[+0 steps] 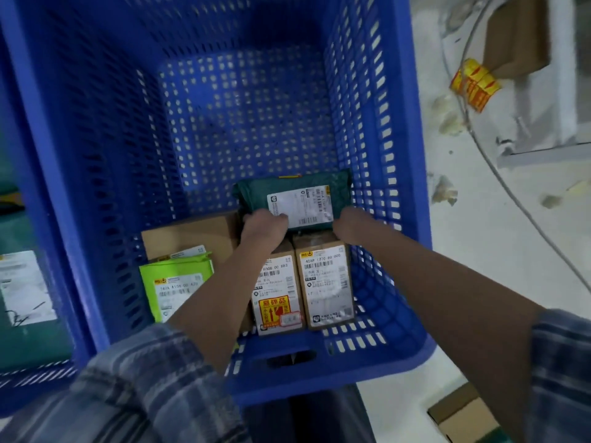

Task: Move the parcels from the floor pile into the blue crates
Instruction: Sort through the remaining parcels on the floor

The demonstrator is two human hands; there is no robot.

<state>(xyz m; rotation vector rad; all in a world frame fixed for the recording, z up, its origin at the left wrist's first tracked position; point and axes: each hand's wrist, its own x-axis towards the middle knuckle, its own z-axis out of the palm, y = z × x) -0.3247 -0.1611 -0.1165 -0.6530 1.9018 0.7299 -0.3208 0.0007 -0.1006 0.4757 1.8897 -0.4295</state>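
Both my arms reach down into a blue perforated crate (367,91). My left hand (263,227) and my right hand (350,223) grip the near edge of a dark green parcel (287,190) with a white label, one at each corner. It sits low in the crate, just beyond two upright cardboard boxes (326,282) with white labels. To the left lie a flat brown box (192,238) and a lime green parcel (174,289) leaning on it.
Another blue crate (19,388) at the left holds a dark green parcel with a white label (22,289). On the pale floor to the right lie a cardboard box (515,36), yellow-red tape rolls (475,84), a cable and scraps. A small box (463,414) sits bottom right.
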